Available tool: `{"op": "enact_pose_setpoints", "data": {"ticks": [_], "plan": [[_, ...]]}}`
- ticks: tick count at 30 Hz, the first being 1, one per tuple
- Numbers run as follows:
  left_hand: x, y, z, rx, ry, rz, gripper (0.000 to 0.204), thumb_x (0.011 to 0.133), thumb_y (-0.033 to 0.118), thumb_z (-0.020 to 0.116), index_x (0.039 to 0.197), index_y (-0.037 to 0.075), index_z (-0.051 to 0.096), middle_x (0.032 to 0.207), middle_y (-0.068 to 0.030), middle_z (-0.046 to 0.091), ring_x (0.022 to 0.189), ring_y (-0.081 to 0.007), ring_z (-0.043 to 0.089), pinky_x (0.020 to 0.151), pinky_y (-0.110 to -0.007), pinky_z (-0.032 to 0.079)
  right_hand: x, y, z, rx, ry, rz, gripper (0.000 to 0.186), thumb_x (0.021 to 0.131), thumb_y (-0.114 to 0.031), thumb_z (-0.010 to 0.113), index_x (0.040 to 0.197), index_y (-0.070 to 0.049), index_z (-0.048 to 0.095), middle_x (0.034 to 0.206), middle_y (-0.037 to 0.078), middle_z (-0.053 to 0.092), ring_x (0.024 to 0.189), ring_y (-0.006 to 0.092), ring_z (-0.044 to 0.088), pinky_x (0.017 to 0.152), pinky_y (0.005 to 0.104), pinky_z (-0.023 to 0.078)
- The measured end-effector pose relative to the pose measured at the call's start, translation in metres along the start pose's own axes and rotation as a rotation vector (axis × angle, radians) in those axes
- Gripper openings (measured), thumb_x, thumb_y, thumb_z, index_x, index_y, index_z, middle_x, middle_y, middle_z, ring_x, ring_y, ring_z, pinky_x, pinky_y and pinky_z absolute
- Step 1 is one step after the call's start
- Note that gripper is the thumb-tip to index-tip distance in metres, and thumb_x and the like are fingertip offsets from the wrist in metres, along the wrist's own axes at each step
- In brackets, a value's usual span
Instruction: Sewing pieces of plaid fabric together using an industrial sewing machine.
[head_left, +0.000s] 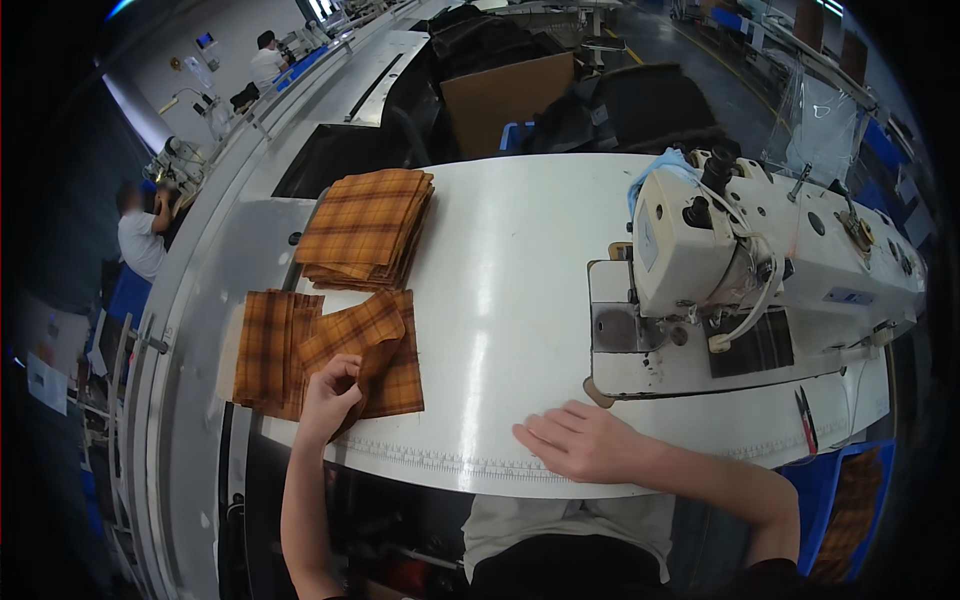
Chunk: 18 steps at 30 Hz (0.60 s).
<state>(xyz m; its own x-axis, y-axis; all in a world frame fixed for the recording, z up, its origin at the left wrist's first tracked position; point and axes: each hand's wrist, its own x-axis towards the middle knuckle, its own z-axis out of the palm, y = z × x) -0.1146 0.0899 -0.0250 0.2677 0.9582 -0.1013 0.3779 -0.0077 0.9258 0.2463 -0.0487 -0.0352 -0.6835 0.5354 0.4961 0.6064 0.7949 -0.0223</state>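
My left hand point(330, 398) is closed in a pinch on an orange-brown plaid fabric piece point(352, 332), whose near part is lifted and folded over. Under and beside it lies a pile of similar plaid pieces point(265, 345) at the table's left edge. Farther back stands a neat stack of plaid fabric point(365, 222). My right hand point(578, 440) lies on the white table point(500, 260) near its front edge, fingers stretched out and holding nothing. It is nearest to the white sewing machine point(700, 250), and a dark cloth piece point(752, 345) sits under the machine's arm.
Small scissors point(806, 420) lie at the table's front right, above a blue bin point(850, 510) holding plaid fabric. A printed ruler strip point(470, 466) follows the front edge. Dark cloth heaps point(650, 105) and a cardboard box point(505, 100) stand beyond the table. Other people point(142, 235) work at far left.
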Motion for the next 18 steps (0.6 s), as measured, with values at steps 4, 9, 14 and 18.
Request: {"op": "enact_pose_setpoints", "data": {"ticks": [4, 9, 14, 18], "plan": [[-0.006, 0.002, 0.018, 0.302, -0.004, 0.251, 0.011, 0.077, -0.005, 0.064, 0.086, 0.0, 0.061, 0.111, -0.006, 0.056, 0.104, -0.0178, 0.056, 0.091, -0.027, 0.043, 0.078, 0.0, 0.058, -0.09, 0.116, -0.084, 0.044, 0.084, -0.014, 0.059, 0.126, 0.0, 0.058, 0.124, 0.007, 0.056, 0.114, 0.0191, 0.051, 0.091, 0.0314, 0.046], [-0.007, -0.001, 0.023, 0.2, 0.009, 0.265, 0.011, 0.081, -0.003, 0.067, 0.089, 0.0, 0.059, 0.111, -0.0054, 0.055, 0.101, -0.016, 0.056, 0.088, -0.027, 0.044, 0.14, -0.001, 0.104, -0.181, 0.214, -0.175, 0.028, 0.085, -0.015, 0.06, 0.109, -0.002, 0.067, 0.125, 0.006, 0.057, 0.122, 0.0202, 0.045, 0.104, 0.035, 0.037], [-0.004, -0.005, 0.011, -0.026, 0.045, 0.098, 0.006, 0.085, -0.002, 0.064, 0.088, 0.0, 0.059, 0.111, -0.0041, 0.054, 0.097, -0.0108, 0.054, 0.086, -0.025, 0.044, 0.139, 0.005, 0.108, -0.098, 0.194, -0.172, 0.013, 0.08, -0.014, 0.063, 0.085, -0.005, 0.071, 0.118, 0.005, 0.06, 0.12, 0.0202, 0.046, 0.107, 0.036, 0.035], [-0.003, -0.005, 0.012, 0.072, -0.024, 0.2, 0.005, 0.085, -0.001, 0.064, 0.087, 0.001, 0.06, 0.111, -0.0036, 0.054, 0.099, -0.011, 0.053, 0.088, -0.025, 0.043, 0.143, 0.006, 0.11, -0.115, 0.388, -0.237, 0.008, 0.076, -0.015, 0.067, 0.079, -0.008, 0.068, 0.112, 0.002, 0.059, 0.112, 0.0163, 0.048, 0.099, 0.0321, 0.038]]}}
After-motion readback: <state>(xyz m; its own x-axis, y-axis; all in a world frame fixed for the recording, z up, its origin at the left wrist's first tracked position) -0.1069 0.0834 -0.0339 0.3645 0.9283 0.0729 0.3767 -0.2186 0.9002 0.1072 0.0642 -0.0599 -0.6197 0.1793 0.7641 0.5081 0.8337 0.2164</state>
